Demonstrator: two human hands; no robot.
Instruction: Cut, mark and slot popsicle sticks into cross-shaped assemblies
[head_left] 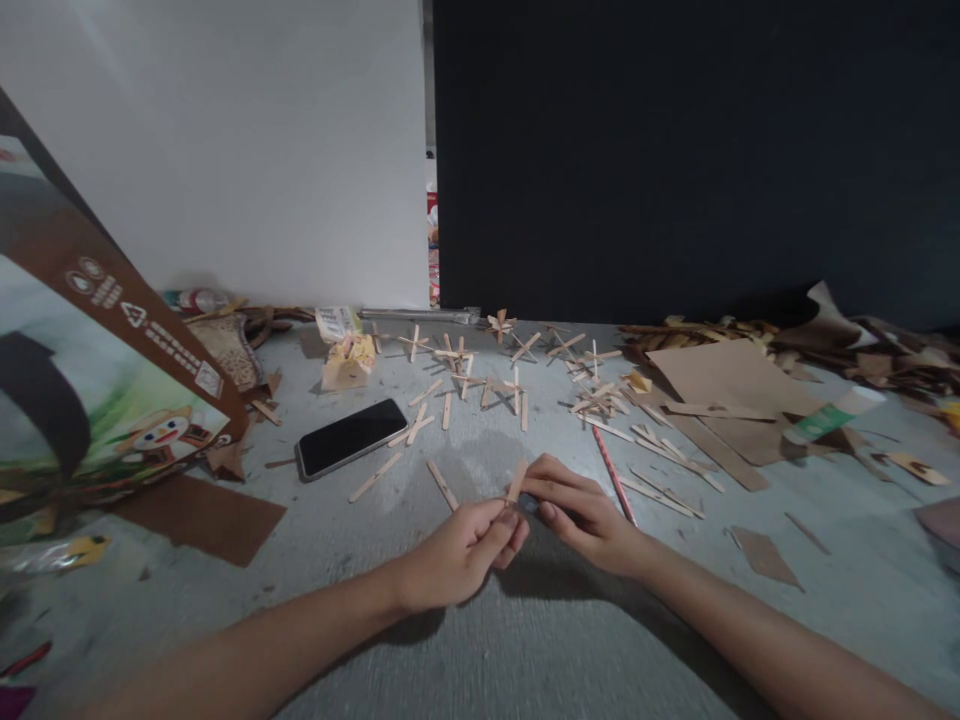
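In front of me, my left hand (469, 550) pinches a flat wooden craft stick (517, 480) near its lower end, and the stick points up and away. My right hand (589, 515) is close beside it with bent fingers, closed on a small dark grey thing (529, 502) whose kind I cannot make out. That thing is right by the stick; whether they touch is hidden by the fingers. A loose craft stick (442, 484) lies just beyond my left hand. Farther back, several sticks crossed into star-like shapes (465, 372) spread over the grey table (487, 640).
A phone (351, 438) lies left of the sticks. A red striped pencil (613, 475) and loose sticks are on the right, near brown cardboard (720, 385) and a glue stick (834, 414). A large printed bag (105, 340) stands at left. White and black panels (675, 150) rise behind.
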